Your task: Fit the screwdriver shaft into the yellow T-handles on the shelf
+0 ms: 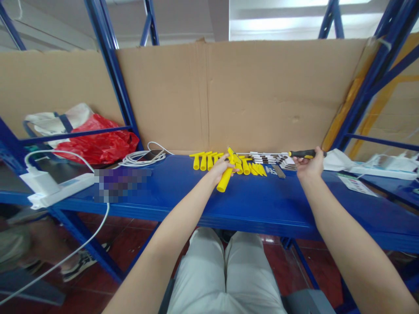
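My left hand (220,168) is closed around a yellow plastic handle (224,182), whose round end points towards me and whose narrower end tilts up and away. Behind that hand lies a row of similar yellow handles (203,162), partly hidden by it. My right hand (310,165) grips a screwdriver (301,154) by its black and yellow handle, with the shaft pointing left. Below the shaft are several metal rods (270,158) with dark bands. Small pointed yellow pieces (258,169) and a flat grey piece (279,171) lie between my hands.
The blue shelf top (262,203) has a cardboard sheet (262,96) standing along its back. To the left are a coiled white cable (140,158), a power strip (65,189) and a red plastic bag (101,139). A printed card (357,185) lies right. Another person's leg (49,240) shows lower left.
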Available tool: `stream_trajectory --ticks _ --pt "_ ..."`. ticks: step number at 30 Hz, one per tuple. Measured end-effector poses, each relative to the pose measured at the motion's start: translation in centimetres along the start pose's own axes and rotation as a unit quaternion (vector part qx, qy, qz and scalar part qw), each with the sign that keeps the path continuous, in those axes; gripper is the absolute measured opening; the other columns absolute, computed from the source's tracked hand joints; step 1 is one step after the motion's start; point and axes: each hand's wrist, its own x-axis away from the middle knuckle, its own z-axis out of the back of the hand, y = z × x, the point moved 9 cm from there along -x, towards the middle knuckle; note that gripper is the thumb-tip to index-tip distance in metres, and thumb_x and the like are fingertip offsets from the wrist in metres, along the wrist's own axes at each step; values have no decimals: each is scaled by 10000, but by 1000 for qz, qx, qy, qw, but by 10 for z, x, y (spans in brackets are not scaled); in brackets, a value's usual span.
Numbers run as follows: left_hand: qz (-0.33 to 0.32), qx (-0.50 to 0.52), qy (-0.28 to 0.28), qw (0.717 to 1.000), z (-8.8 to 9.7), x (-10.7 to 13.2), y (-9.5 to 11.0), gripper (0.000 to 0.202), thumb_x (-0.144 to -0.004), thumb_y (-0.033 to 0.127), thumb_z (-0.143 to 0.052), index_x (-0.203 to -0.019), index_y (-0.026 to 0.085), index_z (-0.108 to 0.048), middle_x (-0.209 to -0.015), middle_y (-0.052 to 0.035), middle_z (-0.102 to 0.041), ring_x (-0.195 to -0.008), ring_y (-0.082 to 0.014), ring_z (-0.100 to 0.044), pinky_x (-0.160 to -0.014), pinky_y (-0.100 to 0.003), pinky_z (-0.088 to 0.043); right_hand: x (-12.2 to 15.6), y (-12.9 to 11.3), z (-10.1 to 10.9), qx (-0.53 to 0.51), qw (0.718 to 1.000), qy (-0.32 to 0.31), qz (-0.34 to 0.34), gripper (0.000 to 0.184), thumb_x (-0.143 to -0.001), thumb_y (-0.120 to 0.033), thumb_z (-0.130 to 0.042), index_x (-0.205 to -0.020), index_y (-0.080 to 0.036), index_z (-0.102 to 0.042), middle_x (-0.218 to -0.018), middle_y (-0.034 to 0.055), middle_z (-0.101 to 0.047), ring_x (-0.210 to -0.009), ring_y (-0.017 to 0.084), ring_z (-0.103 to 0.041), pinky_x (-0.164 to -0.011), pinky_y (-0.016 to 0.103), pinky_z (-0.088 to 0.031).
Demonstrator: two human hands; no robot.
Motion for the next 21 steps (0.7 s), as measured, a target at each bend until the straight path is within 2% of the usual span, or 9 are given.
stream_trajectory --ticks 3,7,12,15,18,21 --pt "-22 -22 15 999 4 -2 2 870 -683 -49 -597 -1464 282 -402 -1333 -149 -589 -695 -149 -714 -403 -145 -403 6 -2 4 29 999 44 9 377 -994 -406 -428 -667 -222 -397 -433 -92 -298 -349 68 -355 -407 174 -520" --pt "-50 -78 54 994 10 -1 7 883 -675 -56 -567 -1470 296 -409 -1417 -147 -530 -710 -160 -714 -382 -152 -378 17 -2 -5 51 998 20 -2 412 -998 -426 -431 -649 -208 -416 -436 -88 -321 -364 65 -388 -411 162 -515" --pt "-65 -127 92 985 16 2 11 848 -694 -73 -512 -1468 257 -405 -1526 -149 -413 -700 -145 -701 -359 -168 -360 16 1 -7 81 996 5 -22 417 -987 -484 -437 -684 -198 -451 -474 -84 -371 -410 66 -446 -444 162 -523" --pt "-69 -124 93 985 17 1 11 834 -706 -65 -520 -1463 269 -412 -1476 -141 -473 -711 -145 -701 -371 -160 -361 14 2 -6 87 996 4 -30 410 -980 -512 -430 -718 -199 -471 -504 -70 -394 -471 84 -500 -466 182 -537" --pt "-66 -106 95 988 18 1 11 835 -703 -66 -536 -1455 279 -422 -1387 -133 -552 -712 -146 -704 -396 -151 -375 16 2 -9 79 996 -9 -36 426 -984 -536 -354 -743 -206 -475 -545 -38 -441 -556 124 -570 -474 223 -545" --pt "-63 -110 106 986 21 1 12 838 -703 -70 -536 -1457 279 -423 -1392 -138 -546 -689 -134 -694 -414 -158 -398 19 2 -12 80 996 -26 -39 441 -991 -498 -250 -753 -208 -481 -563 -4 -479 -605 158 -607 -479 245 -538"
